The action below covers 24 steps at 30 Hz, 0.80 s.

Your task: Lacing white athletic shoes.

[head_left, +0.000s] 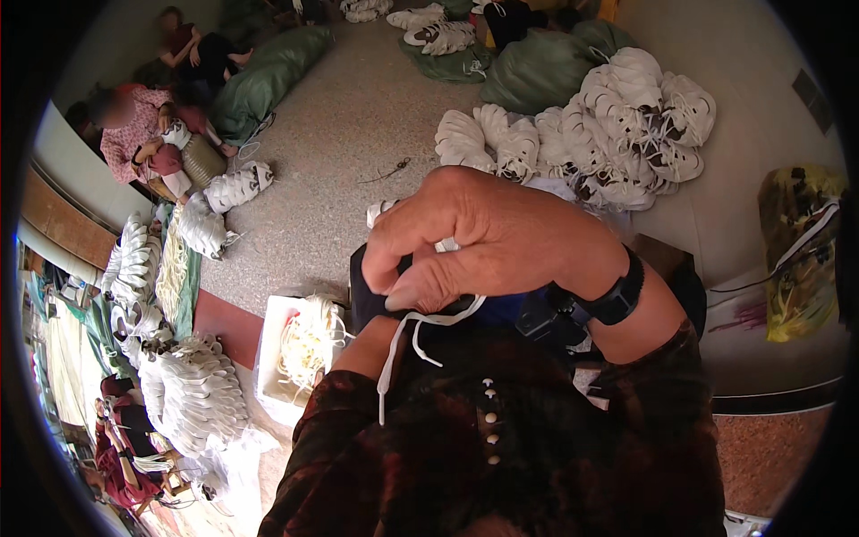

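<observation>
My right hand (488, 228) is raised in front of my chest, thumb and fingers pinched together on a white shoelace (386, 376). Two ends of the lace dangle below the fingers, over my dark patterned top. Of my left arm only the wrist (369, 347) shows; the left hand itself is hidden behind the right. Small bits of a white thing (380, 211) peek out past my right knuckles, too covered to tell fully. A dark band with a box-like device (550, 318) sits at my right wrist.
A white box of cream laces (309, 345) stands at my left. White shoes (626, 125) are heaped ahead right, beside a green sack (537, 76). More shoe stacks (192, 394) lie left. A co-worker (139, 134) sits far left; a yellow bag (801, 268) is at right.
</observation>
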Tool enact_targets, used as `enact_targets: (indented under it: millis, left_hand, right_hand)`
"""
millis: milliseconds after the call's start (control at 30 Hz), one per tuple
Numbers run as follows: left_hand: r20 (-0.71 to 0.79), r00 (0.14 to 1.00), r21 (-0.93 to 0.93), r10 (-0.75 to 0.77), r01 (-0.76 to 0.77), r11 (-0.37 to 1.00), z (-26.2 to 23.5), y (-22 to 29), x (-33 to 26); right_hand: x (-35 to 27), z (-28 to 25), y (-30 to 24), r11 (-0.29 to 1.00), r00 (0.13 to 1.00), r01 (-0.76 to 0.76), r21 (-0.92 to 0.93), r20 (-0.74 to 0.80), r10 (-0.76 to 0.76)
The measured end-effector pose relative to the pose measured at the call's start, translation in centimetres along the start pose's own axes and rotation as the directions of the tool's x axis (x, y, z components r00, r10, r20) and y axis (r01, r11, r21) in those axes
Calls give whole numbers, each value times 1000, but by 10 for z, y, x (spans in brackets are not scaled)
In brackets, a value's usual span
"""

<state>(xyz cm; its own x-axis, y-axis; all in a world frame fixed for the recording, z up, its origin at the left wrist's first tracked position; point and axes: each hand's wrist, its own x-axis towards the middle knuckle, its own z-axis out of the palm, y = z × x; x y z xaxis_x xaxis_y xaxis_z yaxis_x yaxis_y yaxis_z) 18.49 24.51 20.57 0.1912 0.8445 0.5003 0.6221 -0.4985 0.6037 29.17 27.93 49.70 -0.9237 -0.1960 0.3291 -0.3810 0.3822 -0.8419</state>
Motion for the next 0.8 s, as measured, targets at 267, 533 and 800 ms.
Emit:
enact_targets:
  millis: [267, 533, 800]
  left_hand:
    - [129, 990, -188, -65, 88, 978, -12, 13, 11]
    - [89, 992, -163, -91, 104, 981, -11, 7, 9]
    - [78, 993, -193, -89, 103, 976, -13, 7, 13]
  right_hand:
    - [-120, 23, 255, 700, 346, -591, 402, -657, 669]
    - [-102, 50, 293, 709, 283, -701, 78, -882, 376]
    - [-117, 38, 269, 752, 281, -197, 629, -698, 658]
